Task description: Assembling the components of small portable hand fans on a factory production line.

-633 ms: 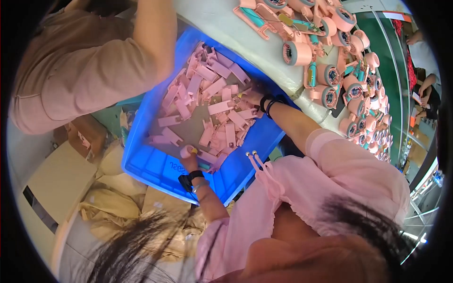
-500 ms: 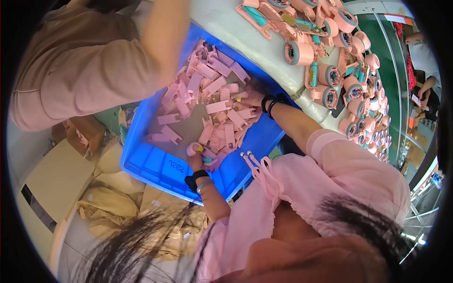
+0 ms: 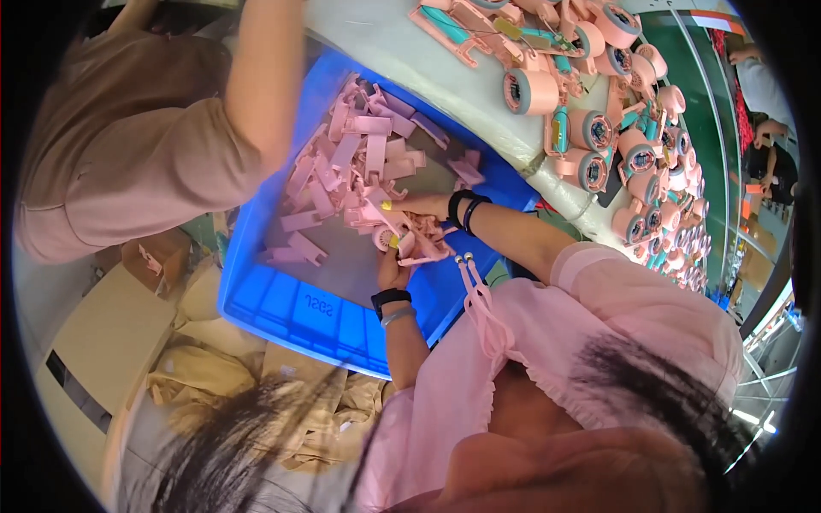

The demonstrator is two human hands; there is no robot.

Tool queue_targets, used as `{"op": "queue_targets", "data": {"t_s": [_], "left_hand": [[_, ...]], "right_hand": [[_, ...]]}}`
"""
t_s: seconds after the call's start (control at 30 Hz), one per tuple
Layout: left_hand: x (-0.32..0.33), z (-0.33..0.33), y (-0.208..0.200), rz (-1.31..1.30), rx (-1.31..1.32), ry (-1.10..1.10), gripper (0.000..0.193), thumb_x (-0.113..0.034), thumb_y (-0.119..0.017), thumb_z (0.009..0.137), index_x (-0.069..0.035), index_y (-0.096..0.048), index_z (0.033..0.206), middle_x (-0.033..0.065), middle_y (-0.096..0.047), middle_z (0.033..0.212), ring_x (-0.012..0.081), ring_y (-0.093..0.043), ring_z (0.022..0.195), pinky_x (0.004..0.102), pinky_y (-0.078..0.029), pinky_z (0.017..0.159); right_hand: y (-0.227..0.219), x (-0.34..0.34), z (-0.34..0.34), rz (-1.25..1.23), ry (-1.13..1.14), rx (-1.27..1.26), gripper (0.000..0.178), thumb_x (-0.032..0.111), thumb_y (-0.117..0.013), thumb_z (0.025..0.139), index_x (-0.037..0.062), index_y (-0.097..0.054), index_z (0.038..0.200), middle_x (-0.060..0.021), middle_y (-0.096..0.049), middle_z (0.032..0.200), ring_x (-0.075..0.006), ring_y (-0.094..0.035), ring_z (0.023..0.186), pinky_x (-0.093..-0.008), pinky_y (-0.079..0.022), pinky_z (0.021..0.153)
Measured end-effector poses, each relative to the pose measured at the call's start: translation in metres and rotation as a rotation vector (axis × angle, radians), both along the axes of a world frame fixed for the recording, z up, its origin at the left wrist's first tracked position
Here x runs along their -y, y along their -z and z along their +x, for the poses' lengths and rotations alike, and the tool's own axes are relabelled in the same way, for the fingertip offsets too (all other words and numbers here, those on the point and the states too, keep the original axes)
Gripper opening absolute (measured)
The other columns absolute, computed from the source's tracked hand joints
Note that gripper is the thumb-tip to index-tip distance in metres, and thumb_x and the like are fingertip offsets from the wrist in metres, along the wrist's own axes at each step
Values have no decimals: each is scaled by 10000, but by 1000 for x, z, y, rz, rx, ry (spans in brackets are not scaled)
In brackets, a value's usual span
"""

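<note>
My left hand point(image 3: 393, 272) is closed around a pink plastic part with a round, perforated end point(image 3: 384, 238). A yellow cover shows on one of its fingertips. Just beyond it, my right hand point(image 3: 421, 205), also with a yellow fingertip cover, is closed on a long pink plastic piece point(image 3: 377, 212); its thumb is hidden. Between and under both hands lies a cluster of pink pieces point(image 3: 426, 238), blurred in part. More flat, notched pink pieces point(image 3: 346, 154) are heaped in the far half of the blue bin point(image 3: 291, 295).
A table point(image 3: 376, 38) beyond the bin carries many pink assemblies point(image 3: 590, 128) with round grey-rimmed drums and teal cylinders. At the left, a co-worker's arm in a brown sleeve point(image 3: 171, 171) reaches over the bin's rim. Tan bags point(image 3: 205, 376) and a cardboard box point(image 3: 154, 256) lie beside it.
My left hand has moved right and away from me with the round-ended part. My right hand has come left, toward it. Pink pieces have shifted into the cluster by my hands. The co-worker's arm has moved left.
</note>
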State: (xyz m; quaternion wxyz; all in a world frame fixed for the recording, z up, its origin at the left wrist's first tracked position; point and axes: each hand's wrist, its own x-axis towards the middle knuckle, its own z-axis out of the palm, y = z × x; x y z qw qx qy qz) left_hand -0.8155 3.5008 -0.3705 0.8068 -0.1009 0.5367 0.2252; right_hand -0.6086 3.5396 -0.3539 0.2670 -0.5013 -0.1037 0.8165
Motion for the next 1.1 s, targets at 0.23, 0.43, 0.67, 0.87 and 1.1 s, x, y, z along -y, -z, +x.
{"op": "queue_targets", "data": {"t_s": [0.23,0.43,0.67,0.87,1.1], "left_hand": [[-46,39,-113,365,-202,96,425,-28,-636,869,-45,-441,1246,132,-568,1144,278,-640,932,400,-583,709],[-85,76,-226,811,-231,92,462,27,-672,825,2,-447,1228,108,-562,1140,176,-589,987,290,-517,821],[-163,194,-299,1208,-77,172,493,-35,-724,781,-19,-453,1193,62,-544,1073,139,-552,934,249,-497,761],[-260,293,-277,1209,-69,303,456,-21,-716,745,23,-428,1096,122,-545,1023,166,-562,852,276,-494,694],[-301,334,-258,1384,-384,352,470,-7,-728,711,71,-412,1049,140,-558,940,209,-570,827,322,-486,710]], "right_hand": [[-47,-20,11,-63,69,-111,575,524,-640,850,19,-601,1123,-19,-653,918,-55,-541,567,-191,-377,381],[-205,-46,45,309,238,-10,376,403,-623,900,80,-617,1093,48,-577,810,-17,-484,635,-166,-375,515],[-285,-84,165,623,392,141,245,305,-561,949,80,-629,1015,52,-575,769,-11,-507,654,-175,-393,525],[-304,-154,258,640,561,120,213,313,-597,908,103,-628,928,50,-546,793,-58,-485,640,-185,-380,527],[-303,-170,290,544,458,658,208,308,-658,853,107,-612,881,47,-495,729,-58,-425,624,-239,-340,519]]}}
